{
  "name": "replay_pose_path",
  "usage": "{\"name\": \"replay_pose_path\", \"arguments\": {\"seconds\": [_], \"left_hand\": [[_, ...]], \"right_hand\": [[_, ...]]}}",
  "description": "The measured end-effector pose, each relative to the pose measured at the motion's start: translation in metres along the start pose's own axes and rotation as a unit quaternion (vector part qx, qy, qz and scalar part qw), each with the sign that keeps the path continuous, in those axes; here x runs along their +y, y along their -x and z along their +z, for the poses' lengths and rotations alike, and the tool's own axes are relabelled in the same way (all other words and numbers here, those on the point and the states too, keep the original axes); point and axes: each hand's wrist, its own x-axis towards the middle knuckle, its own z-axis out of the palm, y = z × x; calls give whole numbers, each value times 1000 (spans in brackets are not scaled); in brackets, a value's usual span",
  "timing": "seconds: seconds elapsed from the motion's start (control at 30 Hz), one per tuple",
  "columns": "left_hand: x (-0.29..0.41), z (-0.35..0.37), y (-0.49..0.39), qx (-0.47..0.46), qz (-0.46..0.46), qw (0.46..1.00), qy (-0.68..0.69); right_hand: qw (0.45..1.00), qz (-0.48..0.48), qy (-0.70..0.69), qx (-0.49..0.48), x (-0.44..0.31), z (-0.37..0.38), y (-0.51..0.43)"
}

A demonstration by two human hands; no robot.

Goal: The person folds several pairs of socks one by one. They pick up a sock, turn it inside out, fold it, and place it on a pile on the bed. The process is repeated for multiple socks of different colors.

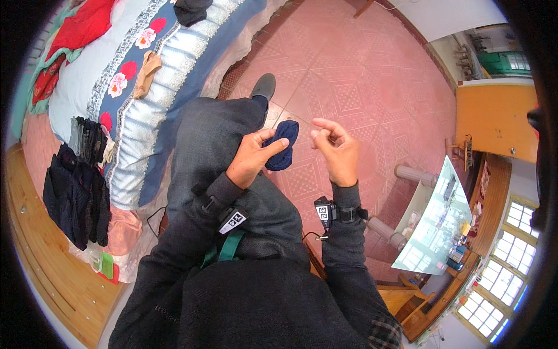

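Observation:
My left hand (255, 155) grips a small rolled or folded bundle of navy knitted fabric (284, 146), its thumb across the top; whether it is a sock I cannot tell. Level with the bundle and to its right, my right hand (335, 146) has curled fingers and touches nothing. On the bed at the left lie a pile of dark garments (76, 196), a row of folded dark and grey fabric pieces (89, 137), a tan piece of fabric (148, 74) and a black piece of fabric (192, 11).
The bed's flowered cover (139, 144) runs along my left. A glass-topped table (436, 231) stands at the right, near an orange cabinet (497, 120). A wooden board with knobs (56, 270) is at the lower left. Pink patterned tiles (348, 78) cover the floor.

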Motion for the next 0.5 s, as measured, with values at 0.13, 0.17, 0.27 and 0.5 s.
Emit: {"name": "replay_pose_path", "arguments": {"seconds": [0.13,0.17,0.27,0.5], "left_hand": [[-2,2,0,-11,14,1000,1],[-2,2,0,-20,18,1000,0],[-1,2,1,-27,19,999,13],[-6,-1,0,-47,20,999,15]], "right_hand": [[997,-68,31,-25,4,20,5],[995,-90,31,-30,3,22,4],[996,-73,40,-30,-3,19,-1],[996,-65,67,-12,1,21,2]]}}
